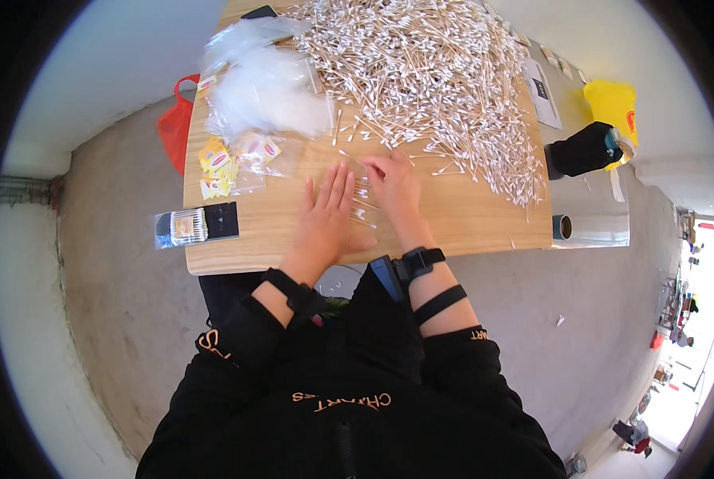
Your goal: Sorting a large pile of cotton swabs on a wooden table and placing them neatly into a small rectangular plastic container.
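Arranging swabs (358, 213) seemed in hand: several lay on the bench (469, 233) between the flat, spread left grip (326, 222) and the right grip (398, 188), which pinched another swab (347, 154), and the next move likely called for laying it alongside.

Left hand (329, 214) covering part of swab row (361, 203)! Right hand (395, 182) hiding end of pinched swab (350, 156). Swab pile (421, 80) running off top edge. Red bag (175, 132) partly behind table (477, 227). Far-off person (636, 439) at right, small, blurred.
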